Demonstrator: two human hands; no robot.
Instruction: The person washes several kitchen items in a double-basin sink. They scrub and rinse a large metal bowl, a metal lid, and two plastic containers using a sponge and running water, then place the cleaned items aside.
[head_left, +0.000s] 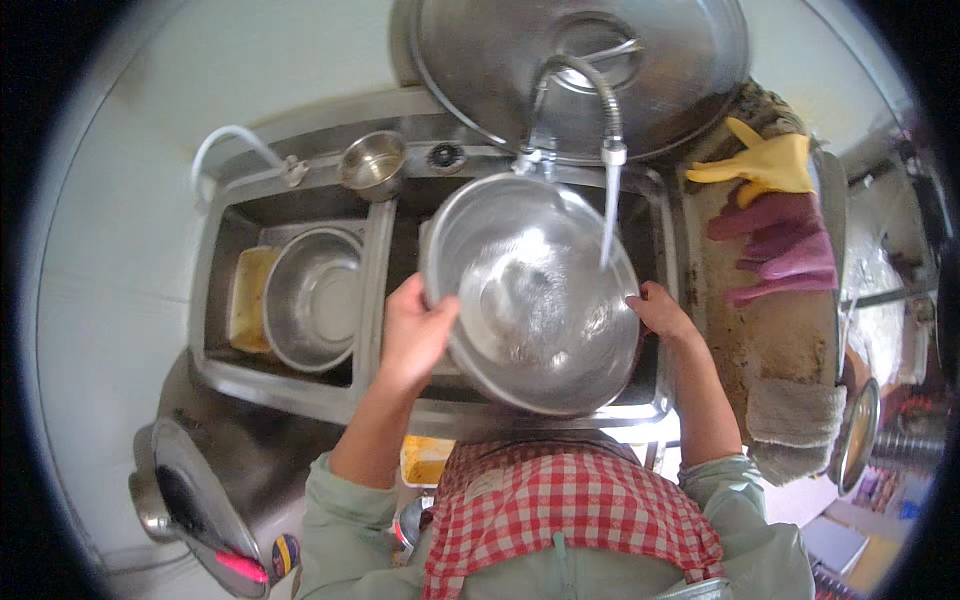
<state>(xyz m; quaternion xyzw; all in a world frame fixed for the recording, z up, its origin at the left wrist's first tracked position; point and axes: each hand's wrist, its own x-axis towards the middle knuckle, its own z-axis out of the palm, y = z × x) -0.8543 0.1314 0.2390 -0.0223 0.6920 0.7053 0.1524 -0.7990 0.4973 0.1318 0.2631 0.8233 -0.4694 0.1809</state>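
A large stainless steel bowl (544, 300) is held over the right basin of a double sink, between my two hands. My left hand (418, 330) grips its left rim, thumb inside the bowl. On the opposite rim my right hand (661, 311) has hold, with the thumb on the edge. Water runs from a flexible metal faucet (611, 112) into the bowl near its right side, and a thin layer of water seems to lie in it. In the left basin a smaller steel bowl (315, 300) rests beside a yellowish rectangular container (251, 300).
Behind the faucet leans a large round metal lid (487, 60). A small steel pot (373, 165) sits on the sink's back ledge near a white hose (232, 135). Yellow (780, 165) and pink rubber gloves (795, 255) lie on the right counter, above a folded grey cloth (795, 412).
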